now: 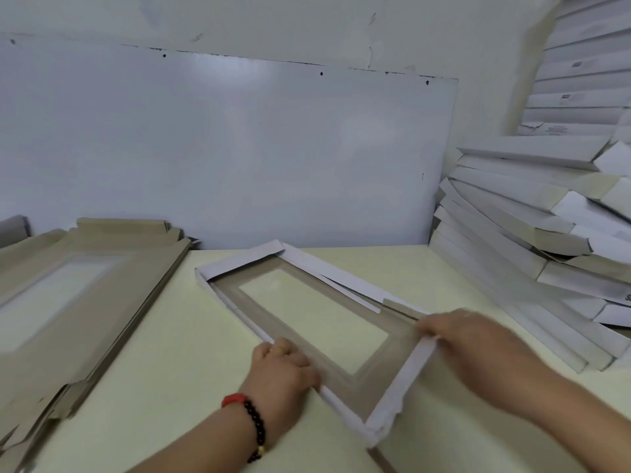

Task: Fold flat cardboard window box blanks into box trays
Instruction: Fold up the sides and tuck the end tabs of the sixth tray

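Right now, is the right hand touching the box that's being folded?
Touching. The head view shows the right hand pinching the top of the raised near-end flap on the window box blank.
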Demonstrator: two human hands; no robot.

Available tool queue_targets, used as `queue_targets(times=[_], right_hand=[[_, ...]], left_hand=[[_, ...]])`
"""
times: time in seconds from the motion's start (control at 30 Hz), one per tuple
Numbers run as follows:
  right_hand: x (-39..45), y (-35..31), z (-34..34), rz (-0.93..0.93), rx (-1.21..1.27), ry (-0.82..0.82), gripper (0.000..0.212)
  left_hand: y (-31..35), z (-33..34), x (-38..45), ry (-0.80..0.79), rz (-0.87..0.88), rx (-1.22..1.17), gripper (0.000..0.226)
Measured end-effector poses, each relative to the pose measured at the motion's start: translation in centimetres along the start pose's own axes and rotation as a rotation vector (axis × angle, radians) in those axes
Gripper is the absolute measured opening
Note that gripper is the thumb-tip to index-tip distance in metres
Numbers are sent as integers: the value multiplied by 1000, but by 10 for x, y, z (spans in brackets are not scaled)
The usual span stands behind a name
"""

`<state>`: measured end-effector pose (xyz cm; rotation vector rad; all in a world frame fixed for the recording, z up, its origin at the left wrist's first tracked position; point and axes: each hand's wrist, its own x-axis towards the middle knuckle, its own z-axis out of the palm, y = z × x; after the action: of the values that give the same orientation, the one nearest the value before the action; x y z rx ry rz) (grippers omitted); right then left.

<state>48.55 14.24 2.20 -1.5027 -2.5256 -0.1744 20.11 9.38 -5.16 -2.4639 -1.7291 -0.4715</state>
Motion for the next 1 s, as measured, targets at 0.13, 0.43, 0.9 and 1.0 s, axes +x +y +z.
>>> queue_targets(times=[0.13,0.43,0.9,1.0], right_hand=[[6,66,8,102,34,-105,41],[54,35,45,-223,73,-274,35],[37,10,46,-437,-133,-412,16],[21,14,56,-575,-129,-268,19]], left_hand=[[-33,-5,-13,-57,-27,-115,41],[-16,-3,-7,-156,-277,-311,21],[-20,-7,14,-278,-399,-229,27],[-25,-8,14,-311,-396,-265,30]])
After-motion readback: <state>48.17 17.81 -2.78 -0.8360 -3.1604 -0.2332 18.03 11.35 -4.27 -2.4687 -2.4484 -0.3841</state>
